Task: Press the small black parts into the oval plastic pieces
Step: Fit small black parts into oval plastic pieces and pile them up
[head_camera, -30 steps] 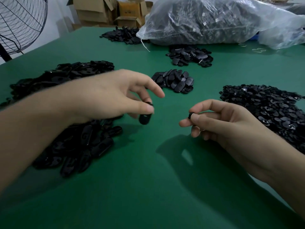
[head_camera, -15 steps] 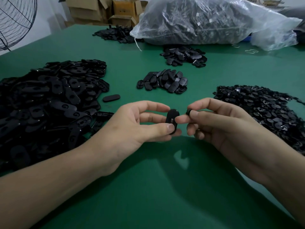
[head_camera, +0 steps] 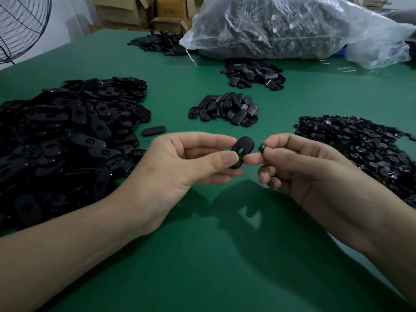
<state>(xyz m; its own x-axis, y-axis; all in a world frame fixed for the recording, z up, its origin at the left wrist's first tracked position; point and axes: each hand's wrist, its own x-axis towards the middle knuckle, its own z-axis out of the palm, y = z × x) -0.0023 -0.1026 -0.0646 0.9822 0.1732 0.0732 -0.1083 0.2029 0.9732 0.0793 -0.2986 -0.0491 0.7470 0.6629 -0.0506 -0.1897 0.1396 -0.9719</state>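
Observation:
My left hand [head_camera: 180,167] pinches a black oval plastic piece [head_camera: 242,150] between thumb and fingers, its slot facing me, above the green table [head_camera: 202,255]. My right hand [head_camera: 301,167] pinches a small black part [head_camera: 262,147] between thumb and forefinger, just right of the oval piece and a finger's width apart from it. A large heap of oval pieces [head_camera: 67,136] lies at the left. A heap of small black parts [head_camera: 364,145] lies at the right.
One loose oval piece [head_camera: 153,130] lies beside the left heap. A small pile of black pieces [head_camera: 225,109] sits in the middle, two more piles [head_camera: 254,74] behind it. A clear bag full of parts [head_camera: 281,28], cardboard boxes [head_camera: 139,10] and a fan [head_camera: 20,25] stand at the back.
My left hand lifted an oval piece from the left heap and brought it to the middle, facing my right hand, which stayed there holding the small part. Both are now nearly still.

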